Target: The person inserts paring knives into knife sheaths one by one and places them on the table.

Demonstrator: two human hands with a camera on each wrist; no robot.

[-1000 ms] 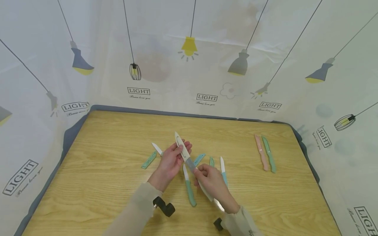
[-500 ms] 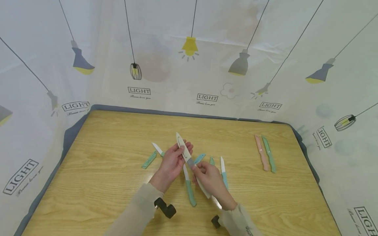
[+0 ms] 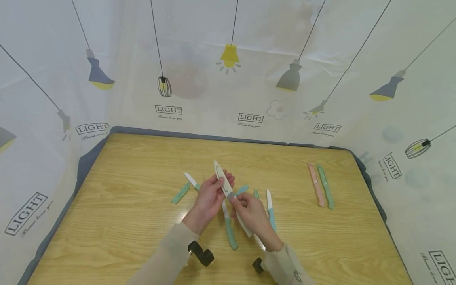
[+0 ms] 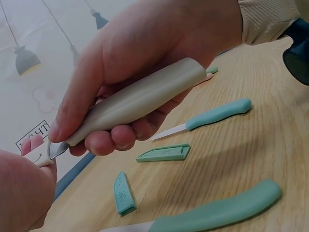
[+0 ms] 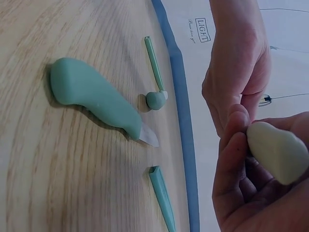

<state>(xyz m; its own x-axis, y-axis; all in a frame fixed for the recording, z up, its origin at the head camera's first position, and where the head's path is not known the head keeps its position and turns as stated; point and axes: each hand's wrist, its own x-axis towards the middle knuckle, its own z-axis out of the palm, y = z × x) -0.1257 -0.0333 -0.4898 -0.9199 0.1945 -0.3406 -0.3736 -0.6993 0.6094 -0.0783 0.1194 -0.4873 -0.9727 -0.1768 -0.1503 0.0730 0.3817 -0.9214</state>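
Note:
A knife with an off-white handle (image 4: 140,104) is held between both hands over the table. My right hand (image 3: 254,213) grips the handle, thumb lying near the blade end. My left hand (image 3: 208,198) pinches the off-white sheath (image 3: 221,178), its thumb on top and fingers beneath. Most of the blade sits inside the sheath; a short grey stretch (image 4: 59,149) shows between sheath and handle. Below the hands lies a green-handled knife (image 3: 230,233) with a bare white blade. A blue-handled knife (image 3: 271,215), also bare, lies just right of my right hand.
Beyond the hands lie a blue sheath (image 3: 242,190) and a small green sheath (image 3: 256,194). Left of them are another green sheath (image 3: 181,193) and a bare-bladed knife (image 3: 190,179), partly hidden. At the right, a pink knife (image 3: 317,188) and a green knife (image 3: 326,190) lie side by side.
The exposed stretch of blade has become shorter as the handle moved up toward the sheath. Both hands keep their holds; the knives on the table stay put.

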